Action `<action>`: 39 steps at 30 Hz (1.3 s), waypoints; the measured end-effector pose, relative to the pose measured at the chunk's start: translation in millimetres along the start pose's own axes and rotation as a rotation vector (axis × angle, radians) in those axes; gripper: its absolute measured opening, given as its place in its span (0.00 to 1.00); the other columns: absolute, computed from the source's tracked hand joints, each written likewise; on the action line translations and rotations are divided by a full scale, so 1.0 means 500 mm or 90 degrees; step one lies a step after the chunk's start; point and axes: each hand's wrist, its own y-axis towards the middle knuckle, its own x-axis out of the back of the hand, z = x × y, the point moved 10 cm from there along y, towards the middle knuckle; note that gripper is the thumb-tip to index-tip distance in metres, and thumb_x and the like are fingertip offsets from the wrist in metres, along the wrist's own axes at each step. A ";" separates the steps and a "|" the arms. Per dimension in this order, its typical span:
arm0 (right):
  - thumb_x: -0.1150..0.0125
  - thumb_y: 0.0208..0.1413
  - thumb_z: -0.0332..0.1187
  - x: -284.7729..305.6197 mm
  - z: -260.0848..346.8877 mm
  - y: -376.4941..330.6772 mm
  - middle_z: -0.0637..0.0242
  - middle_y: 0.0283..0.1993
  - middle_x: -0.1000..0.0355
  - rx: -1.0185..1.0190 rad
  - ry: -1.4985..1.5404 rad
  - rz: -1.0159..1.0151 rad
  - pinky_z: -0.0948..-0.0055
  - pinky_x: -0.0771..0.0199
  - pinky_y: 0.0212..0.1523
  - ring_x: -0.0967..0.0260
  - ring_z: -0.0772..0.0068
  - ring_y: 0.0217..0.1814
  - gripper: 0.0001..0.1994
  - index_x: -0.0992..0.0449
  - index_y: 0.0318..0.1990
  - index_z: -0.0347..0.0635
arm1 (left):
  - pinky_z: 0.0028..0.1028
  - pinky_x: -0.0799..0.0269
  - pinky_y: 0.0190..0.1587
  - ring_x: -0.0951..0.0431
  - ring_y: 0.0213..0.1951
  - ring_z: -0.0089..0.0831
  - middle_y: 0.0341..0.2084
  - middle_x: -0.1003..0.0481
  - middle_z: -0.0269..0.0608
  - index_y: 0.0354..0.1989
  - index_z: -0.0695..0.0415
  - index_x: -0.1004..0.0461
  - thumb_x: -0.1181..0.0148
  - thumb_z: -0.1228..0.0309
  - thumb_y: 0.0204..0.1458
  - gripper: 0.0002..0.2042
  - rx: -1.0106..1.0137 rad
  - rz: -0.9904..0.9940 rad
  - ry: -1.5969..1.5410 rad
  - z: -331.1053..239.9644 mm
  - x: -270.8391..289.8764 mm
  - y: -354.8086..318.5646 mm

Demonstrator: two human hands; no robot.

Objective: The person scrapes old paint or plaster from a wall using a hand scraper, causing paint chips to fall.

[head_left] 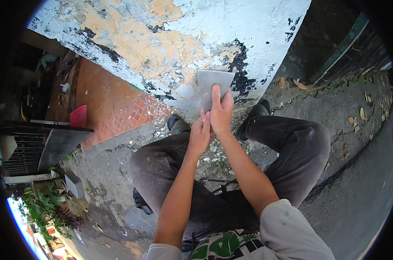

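A broad, flat metal scraper (210,80) has its straight edge against the lower part of a peeling wall (265,47). Closed round the tool is my right hand (222,113), its thumb pressed flat on the blade. My left hand (199,138) closes in just below and beside it, fingertips against the scraper's lower end. Both hands hide the handle, if it has one. White paint, tan bare patches (140,47) and black flaking spots (243,69) mark the wall around the blade.
My bent knees (309,143) spread to either side, with dark shoes (178,125) close to the wall's foot. Red patterned tiles (127,117) and a metal gate (36,145) lie left. A pale block (74,185) stands near plants (43,212). Dry leaves (363,114) litter rough concrete at right.
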 end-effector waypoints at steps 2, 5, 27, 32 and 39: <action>0.46 0.64 0.41 -0.003 0.015 0.008 0.63 0.38 0.27 0.010 -0.007 0.013 0.74 0.32 0.41 0.33 0.78 0.39 0.17 0.31 0.45 0.32 | 0.19 0.55 0.13 0.46 0.11 0.13 0.11 0.44 0.24 0.23 0.55 0.38 0.64 0.50 0.66 0.25 0.002 0.010 -0.027 0.005 -0.007 0.005; 0.45 0.64 0.40 0.002 0.037 0.019 0.62 0.39 0.27 0.026 -0.026 0.042 0.74 0.32 0.41 0.33 0.77 0.40 0.17 0.31 0.45 0.31 | 0.20 0.55 0.13 0.47 0.11 0.14 0.11 0.44 0.24 0.23 0.55 0.39 0.65 0.49 0.66 0.25 0.009 0.019 -0.058 0.005 -0.037 0.006; 0.45 0.63 0.40 0.001 0.038 0.016 0.63 0.38 0.27 -0.017 -0.017 0.062 0.75 0.32 0.40 0.33 0.78 0.38 0.16 0.31 0.44 0.31 | 0.20 0.50 0.13 0.43 0.11 0.16 0.10 0.42 0.26 0.21 0.56 0.38 0.68 0.48 0.66 0.27 -0.012 -0.001 -0.022 0.019 -0.043 0.011; 0.45 0.64 0.39 0.003 0.032 0.027 0.63 0.39 0.27 0.056 -0.057 0.060 0.75 0.32 0.41 0.33 0.78 0.39 0.16 0.31 0.45 0.31 | 0.20 0.50 0.14 0.43 0.12 0.15 0.11 0.41 0.26 0.24 0.56 0.38 0.67 0.50 0.67 0.25 -0.028 -0.002 -0.055 0.029 -0.034 0.031; 0.50 0.66 0.41 0.000 0.042 0.019 0.66 0.36 0.30 0.124 -0.082 0.032 0.78 0.34 0.36 0.37 0.81 0.36 0.16 0.32 0.42 0.33 | 0.23 0.46 0.18 0.39 0.15 0.17 0.13 0.36 0.28 0.28 0.61 0.30 0.60 0.56 0.67 0.22 -0.050 -0.016 -0.019 0.028 -0.017 0.038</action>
